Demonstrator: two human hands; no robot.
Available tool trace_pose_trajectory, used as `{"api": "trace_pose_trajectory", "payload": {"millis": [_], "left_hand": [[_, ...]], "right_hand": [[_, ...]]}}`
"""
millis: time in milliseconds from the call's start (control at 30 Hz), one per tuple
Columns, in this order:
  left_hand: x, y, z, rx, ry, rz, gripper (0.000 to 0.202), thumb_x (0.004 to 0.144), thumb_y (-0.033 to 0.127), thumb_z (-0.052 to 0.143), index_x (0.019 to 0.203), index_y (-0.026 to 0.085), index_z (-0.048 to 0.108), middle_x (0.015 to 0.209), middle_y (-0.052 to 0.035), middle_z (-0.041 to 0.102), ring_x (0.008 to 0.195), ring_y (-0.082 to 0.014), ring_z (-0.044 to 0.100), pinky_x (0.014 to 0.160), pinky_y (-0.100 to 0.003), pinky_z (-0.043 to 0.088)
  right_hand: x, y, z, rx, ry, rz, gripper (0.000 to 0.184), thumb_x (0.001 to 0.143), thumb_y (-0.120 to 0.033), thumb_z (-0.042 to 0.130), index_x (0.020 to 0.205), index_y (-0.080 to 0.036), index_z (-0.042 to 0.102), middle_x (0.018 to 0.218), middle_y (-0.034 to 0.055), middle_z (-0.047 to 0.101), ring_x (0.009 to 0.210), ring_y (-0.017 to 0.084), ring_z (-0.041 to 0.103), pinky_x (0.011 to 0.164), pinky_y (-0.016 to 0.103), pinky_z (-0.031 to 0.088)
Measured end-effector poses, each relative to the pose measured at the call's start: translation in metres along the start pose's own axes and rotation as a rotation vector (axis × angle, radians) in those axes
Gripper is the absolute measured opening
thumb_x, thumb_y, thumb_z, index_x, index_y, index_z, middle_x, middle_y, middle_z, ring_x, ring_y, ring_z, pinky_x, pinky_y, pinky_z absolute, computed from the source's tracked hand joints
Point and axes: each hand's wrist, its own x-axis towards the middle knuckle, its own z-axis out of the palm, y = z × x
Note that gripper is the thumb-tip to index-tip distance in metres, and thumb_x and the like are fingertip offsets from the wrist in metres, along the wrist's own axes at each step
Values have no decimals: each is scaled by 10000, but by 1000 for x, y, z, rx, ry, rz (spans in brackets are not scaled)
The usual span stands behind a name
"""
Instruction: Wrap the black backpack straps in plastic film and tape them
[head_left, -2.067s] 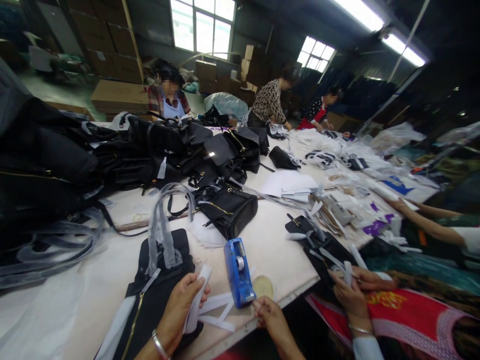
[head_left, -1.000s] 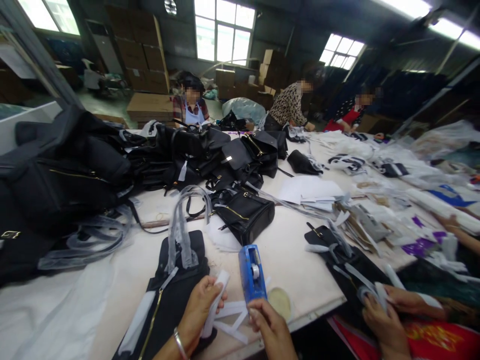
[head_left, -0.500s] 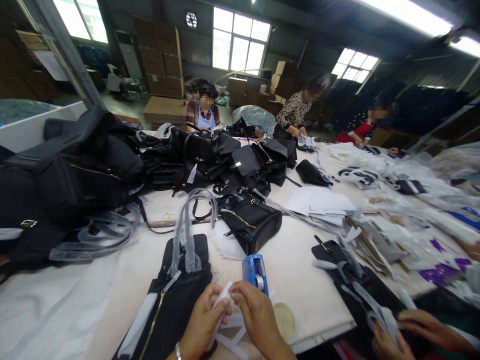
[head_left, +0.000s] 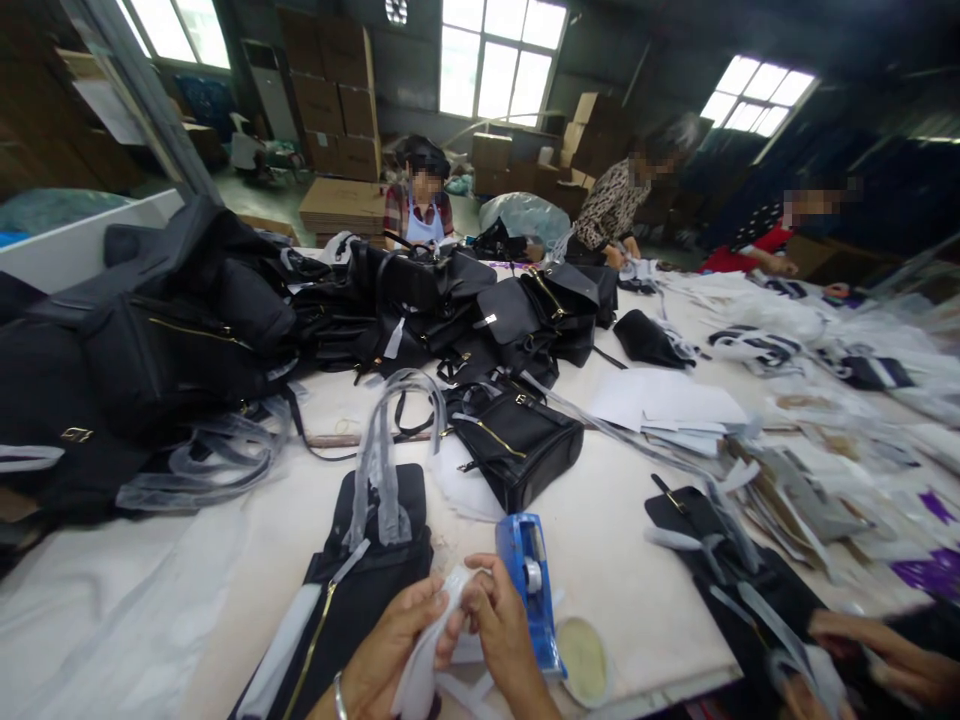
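Observation:
Between my two hands is a white wrapping strip, thin and slightly translucent (head_left: 420, 655). My left hand (head_left: 394, 640) is closed on its left side, and my right hand (head_left: 499, 625) pinches its upper right part. Whether anything lies inside the wrapping is hidden. Left of my hands lies a black bag (head_left: 367, 585) with a gold zipper, a pale wrapped strip along its side and handles in clear plastic (head_left: 375, 490). A blue tape dispenser (head_left: 546, 625) stands just right of my right hand. Beside it is a round yellowish disc (head_left: 583, 660).
Black bags (head_left: 172, 340) are heaped at the left and across the back. Another black bag (head_left: 517, 450) sits mid-table near white paper sheets (head_left: 667, 400). A co-worker's hands (head_left: 870, 640) handle a bag (head_left: 750, 570) at right. Several people stand or sit across the table.
My hands have opened out the white wrapping strip, so more of it shows between them. The camera view has shifted slightly, and the co-worker's hands at right have moved.

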Motion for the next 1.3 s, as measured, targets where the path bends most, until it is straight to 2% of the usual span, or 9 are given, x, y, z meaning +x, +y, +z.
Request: {"api": "trace_pose_trajectory", "payload": {"millis": [167, 333, 500, 633, 767, 933, 1067, 1167, 1300], "left_hand": [[3, 3, -3, -56, 15, -4, 141, 825, 259, 613, 835, 122, 582, 685, -16, 561, 510, -48, 468, 476, -164, 336], [1, -1, 1, 172, 112, 120, 195, 820, 338, 617, 822, 160, 538, 684, -14, 608, 499, -64, 476, 484, -186, 339], [3, -11, 4, 443, 123, 231, 233, 820, 384, 599, 879, 174, 515, 636, 17, 599, 512, -89, 520, 511, -203, 380], [5, -14, 1, 510, 137, 295, 244, 817, 398, 591, 874, 181, 495, 652, 25, 595, 513, -96, 532, 511, -212, 395], [-4, -12, -7, 452, 67, 173, 373, 798, 468, 590, 986, 153, 524, 694, -17, 639, 528, -117, 560, 515, -228, 416], [-27, -2, -17, 325, -11, 54, 443, 820, 520, 539, 1046, 145, 607, 865, -89, 689, 742, -182, 639, 660, -270, 472], [-34, 3, -18, 236, -27, 49, 447, 776, 474, 627, 1065, 132, 635, 842, -93, 697, 733, -193, 641, 729, -313, 483], [-34, 3, -18, 196, -19, 63, 475, 741, 485, 660, 1047, 122, 654, 811, -90, 693, 697, -193, 632, 703, -318, 488], [-34, 3, -19, 224, -17, 68, 483, 735, 497, 658, 1046, 127, 657, 805, -80, 688, 650, -172, 613, 644, -288, 478]], "right_hand": [[-1, 8, -7, -35, -87, 67, 322, 874, -437, 484, 1065, -180, 519, 605, -38, 561, 507, 111, 491, 493, 217, 390], [-7, -19, -30, -81, -10, 142, 407, 867, -407, 494, 1211, -192, 456, 637, -43, 555, 473, 103, 474, 466, 218, 385], [4, -51, -14, -98, -201, 80, 262, 854, -339, 515, 1079, -210, 548, 588, -53, 550, 519, 124, 555, 501, 224, 419], [10, -54, -1, -12, -275, 114, 200, 857, -321, 473, 1012, -213, 539, 551, -72, 531, 451, 120, 538, 445, 219, 406], [8, -47, -3, -41, -185, 109, 232, 856, -357, 472, 1022, -209, 537, 573, -70, 531, 423, 108, 505, 433, 221, 388], [-7, -31, 1, -67, 60, 72, 370, 833, -424, 540, 1111, -181, 510, 589, -61, 523, 484, 104, 490, 480, 220, 402], [-40, -17, 24, 79, 218, 101, 504, 843, -491, 518, 1226, -173, 437, 843, 32, 629, 685, 150, 604, 612, 275, 496], [-63, -16, 44, 124, 256, 150, 465, 837, -514, 523, 1165, -185, 512, 1062, 90, 627, 871, 194, 621, 687, 297, 517], [-72, -19, 59, 243, 229, 179, 469, 826, -541, 528, 1144, -196, 527, 1054, 83, 639, 859, 200, 629, 665, 295, 522]]}}
